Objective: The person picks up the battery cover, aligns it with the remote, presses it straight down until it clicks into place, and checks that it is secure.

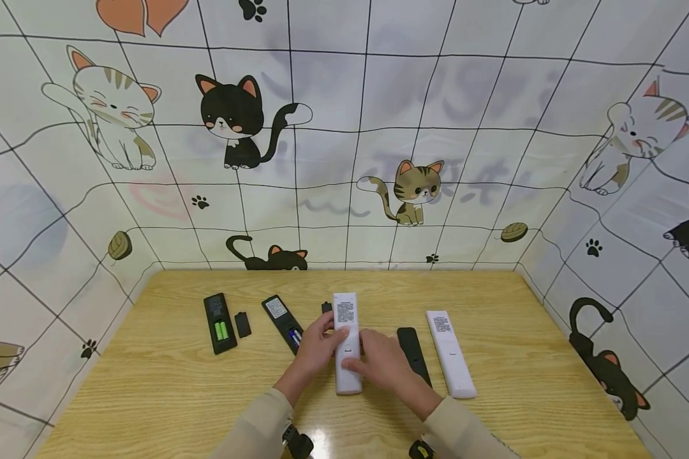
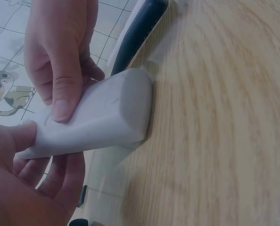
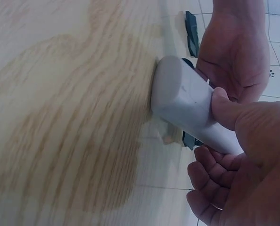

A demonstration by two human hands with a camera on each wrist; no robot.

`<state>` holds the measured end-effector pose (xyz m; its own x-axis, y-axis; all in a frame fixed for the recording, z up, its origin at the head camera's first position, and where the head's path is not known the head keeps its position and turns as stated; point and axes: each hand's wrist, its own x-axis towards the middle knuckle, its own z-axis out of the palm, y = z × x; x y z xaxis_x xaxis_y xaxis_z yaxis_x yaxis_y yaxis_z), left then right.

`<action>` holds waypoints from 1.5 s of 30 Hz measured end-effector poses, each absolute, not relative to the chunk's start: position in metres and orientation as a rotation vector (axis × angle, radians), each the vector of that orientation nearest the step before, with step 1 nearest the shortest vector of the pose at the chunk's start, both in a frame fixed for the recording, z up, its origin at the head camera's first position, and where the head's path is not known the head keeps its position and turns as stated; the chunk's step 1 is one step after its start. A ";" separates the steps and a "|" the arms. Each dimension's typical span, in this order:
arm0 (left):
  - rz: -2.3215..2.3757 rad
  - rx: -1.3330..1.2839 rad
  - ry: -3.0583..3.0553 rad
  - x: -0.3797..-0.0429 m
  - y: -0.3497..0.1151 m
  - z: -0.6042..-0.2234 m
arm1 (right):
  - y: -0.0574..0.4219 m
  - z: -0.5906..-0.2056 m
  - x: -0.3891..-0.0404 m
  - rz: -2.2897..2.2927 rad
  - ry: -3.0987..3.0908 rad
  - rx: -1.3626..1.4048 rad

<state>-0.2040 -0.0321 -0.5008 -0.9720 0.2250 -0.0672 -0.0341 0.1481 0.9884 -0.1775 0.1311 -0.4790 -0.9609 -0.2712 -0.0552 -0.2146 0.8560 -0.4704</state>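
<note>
A white remote control is held back side up between both hands, with a printed label near its far end. My left hand grips its left edge, thumb lying on the back. From the right, my right hand holds the other edge, its thumb pressing the back of the casing. The near end of the remote is close to the tabletop in the left wrist view. The side with the buttons is hidden underneath.
Left on the wooden table lie a black remote with green batteries, its cover, and another black remote with blue batteries. A small black piece shows behind. Right lie a black remote and a second white remote.
</note>
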 end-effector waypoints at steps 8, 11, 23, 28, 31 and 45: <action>1.897 0.168 2.260 -0.205 -0.031 -0.501 | 0.130 -0.481 -0.176 -0.483 2.966 -0.455; 1.896 0.166 2.254 -0.205 -0.032 -0.502 | 0.130 -0.479 -0.174 -0.430 2.967 -0.463; 1.871 0.137 2.272 -0.205 -0.033 -0.505 | 0.133 -0.481 -0.174 -0.488 2.963 -0.511; 1.860 0.122 2.286 -0.205 -0.032 -0.503 | 0.135 -0.482 -0.177 -0.525 2.944 -0.506; 1.850 0.116 2.295 -0.204 -0.031 -0.502 | 0.136 -0.482 -0.177 -0.532 2.928 -0.500; 1.865 0.104 2.299 -0.204 -0.030 -0.499 | 0.145 -0.476 -0.183 -0.497 2.924 -0.531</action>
<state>-0.2036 -0.0296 -0.4994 -0.9814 0.1669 -0.0947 -0.0582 0.2110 0.9757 -0.1828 0.1449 -0.4756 -0.9297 -0.3621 -0.0667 -0.3198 0.8838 -0.3414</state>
